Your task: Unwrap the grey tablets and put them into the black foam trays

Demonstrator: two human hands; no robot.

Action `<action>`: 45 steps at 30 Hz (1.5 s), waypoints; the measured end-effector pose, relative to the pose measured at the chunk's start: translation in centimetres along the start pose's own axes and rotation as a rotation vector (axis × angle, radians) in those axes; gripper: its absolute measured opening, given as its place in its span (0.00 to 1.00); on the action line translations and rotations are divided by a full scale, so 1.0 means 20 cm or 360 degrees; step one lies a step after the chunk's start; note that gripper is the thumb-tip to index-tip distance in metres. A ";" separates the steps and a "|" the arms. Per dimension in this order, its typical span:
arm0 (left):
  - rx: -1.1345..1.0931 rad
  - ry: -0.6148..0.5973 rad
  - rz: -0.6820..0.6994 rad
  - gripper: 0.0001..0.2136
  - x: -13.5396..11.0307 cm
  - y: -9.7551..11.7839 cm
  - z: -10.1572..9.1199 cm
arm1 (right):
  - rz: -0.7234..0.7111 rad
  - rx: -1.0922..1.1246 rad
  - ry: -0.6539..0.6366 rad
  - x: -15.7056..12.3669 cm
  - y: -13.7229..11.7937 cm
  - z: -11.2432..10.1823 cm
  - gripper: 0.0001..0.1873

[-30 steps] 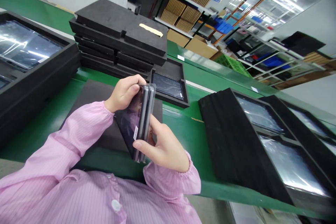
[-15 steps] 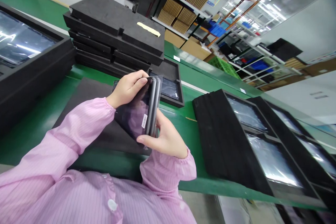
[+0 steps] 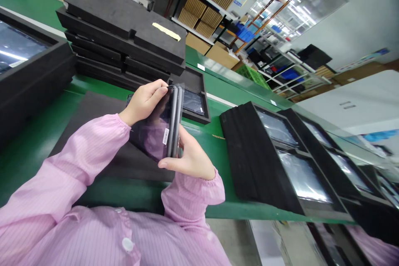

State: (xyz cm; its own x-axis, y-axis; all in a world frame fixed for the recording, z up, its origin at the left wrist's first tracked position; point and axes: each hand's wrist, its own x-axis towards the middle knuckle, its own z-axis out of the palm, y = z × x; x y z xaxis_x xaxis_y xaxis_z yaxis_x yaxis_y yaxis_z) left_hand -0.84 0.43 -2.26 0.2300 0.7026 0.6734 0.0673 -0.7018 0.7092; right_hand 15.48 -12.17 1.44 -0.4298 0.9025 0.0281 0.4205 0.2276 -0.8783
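Observation:
Between my two hands is a small stack of dark glossy screen panels (image 3: 156, 135), tilted up on edge, with a white label near the lower corner. My left hand (image 3: 145, 102) grips the upper end, thumb on the glossy face. The lower right corner is held by my right hand (image 3: 190, 153), its thumb in front and its other fingers hidden behind the panels. Below the panels a flat black foam sheet (image 3: 84, 133) lies on the green bench (image 3: 202, 137). Just behind my hands sits a black foam tray (image 3: 205, 108) with a screen panel in it.
Stacked black foam trays (image 3: 102, 16) with a yellow tape strip stand behind on the left. Another tray stack (image 3: 46, 66) with a wrapped screen is at far left. Tilted foam trays (image 3: 249, 166) holding wrapped screens line the right. Shelves with cardboard boxes (image 3: 202, 12) stand behind.
The whole view has shifted, so hands and surroundings sit further left in the picture. Both hands keep the same hold on the panels. A pink sleeve now shows at lower right.

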 end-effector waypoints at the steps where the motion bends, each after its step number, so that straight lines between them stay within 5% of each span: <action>1: 0.0001 0.0000 -0.0002 0.24 0.00 0.00 0.00 | 0.0008 0.0017 -0.0007 0.00 0.00 0.00 0.56; 10: 0.0035 0.0082 0.0011 0.24 0.00 0.00 -0.01 | 0.0190 0.0050 0.0119 0.01 0.04 0.02 0.39; 17: 0.0120 0.0243 0.0022 0.23 -0.01 -0.01 -0.01 | -0.0017 0.0233 0.0404 0.05 0.02 0.06 0.27; 26: 0.0224 0.0289 -0.0040 0.22 0.01 -0.02 -0.01 | 0.0277 0.0389 0.0720 0.10 0.12 0.07 0.29; 31: 0.0364 0.0257 -0.0139 0.22 0.01 0.00 0.00 | 0.0183 0.0586 0.0912 0.11 0.15 0.07 0.22; 38: 0.0402 0.0252 -0.0181 0.21 0.01 0.00 0.00 | 0.0073 0.0993 0.0623 0.12 0.15 0.04 0.19; 45: 0.0381 0.0284 -0.0207 0.20 0.01 0.00 0.00 | 0.0094 0.0925 0.0602 0.11 0.14 0.04 0.19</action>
State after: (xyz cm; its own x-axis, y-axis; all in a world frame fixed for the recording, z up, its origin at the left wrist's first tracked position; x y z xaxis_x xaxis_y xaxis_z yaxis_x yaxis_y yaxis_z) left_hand -0.78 0.53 -2.07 0.0323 0.7829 0.6213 0.3160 -0.5978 0.7368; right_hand 15.20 -9.87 -1.32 -0.0668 0.9968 0.0438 -0.1069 0.0365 -0.9936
